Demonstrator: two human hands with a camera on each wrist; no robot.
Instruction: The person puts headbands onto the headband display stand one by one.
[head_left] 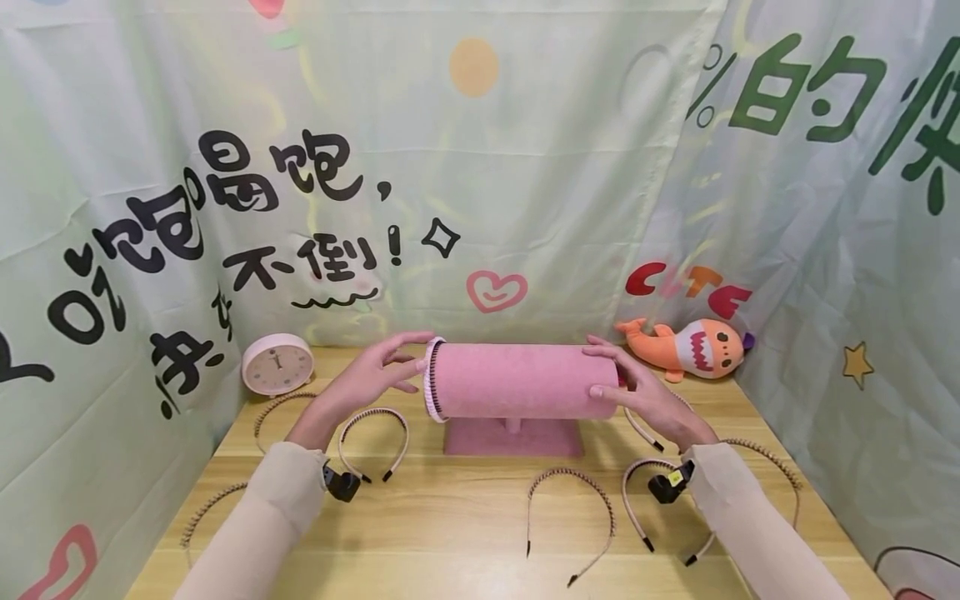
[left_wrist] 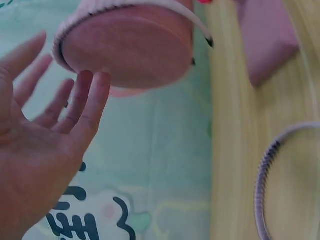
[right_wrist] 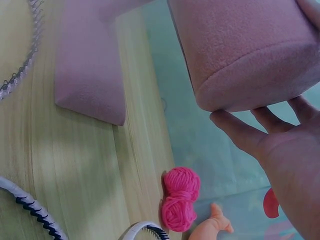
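Both arms extend forward: the left arm (head_left: 262, 521) angles inward from the left, the right arm (head_left: 753, 517) inward from the right. The left hand (head_left: 378, 372) is relaxed, its fingers spread. The right hand (head_left: 647, 392) is bent in a grasp, thumb opposite the fingers.

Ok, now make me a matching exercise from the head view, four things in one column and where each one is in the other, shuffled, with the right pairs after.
Things
1. Clock
2. Orange plush toy
3. Right hand
4. Pink cylinder

Places
A. Raised above a flat pink base, with a white headband on its left end
B. At the back left of the table
C. At the right end of the cylinder
D. At the back right, below the word CUTE

Right pairs: 1-B, 2-D, 3-C, 4-A
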